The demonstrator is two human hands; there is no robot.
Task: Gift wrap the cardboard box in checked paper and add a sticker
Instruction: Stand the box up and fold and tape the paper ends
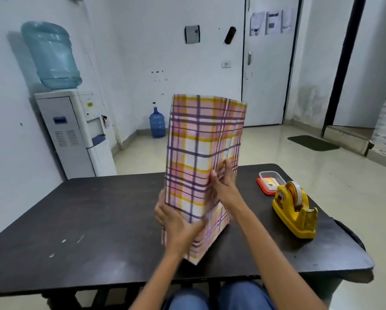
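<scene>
A tall package wrapped in pink, yellow and purple checked paper point(204, 142) stands upright on the dark table point(87, 220). The cardboard box inside is hidden by the paper. The paper's top end stands open above the box. My left hand point(176, 222) lies against the lower near face, fingers spread along the paper's edge. My right hand point(223, 182) presses on the right side at mid height, fingertips on the paper, slightly blurred.
A yellow tape dispenser point(296, 211) sits at the right of the table. Behind it lies a small clear container with a red lid point(270, 181). A water dispenser point(75, 130) stands against the left wall, a blue bottle point(157, 123) on the floor.
</scene>
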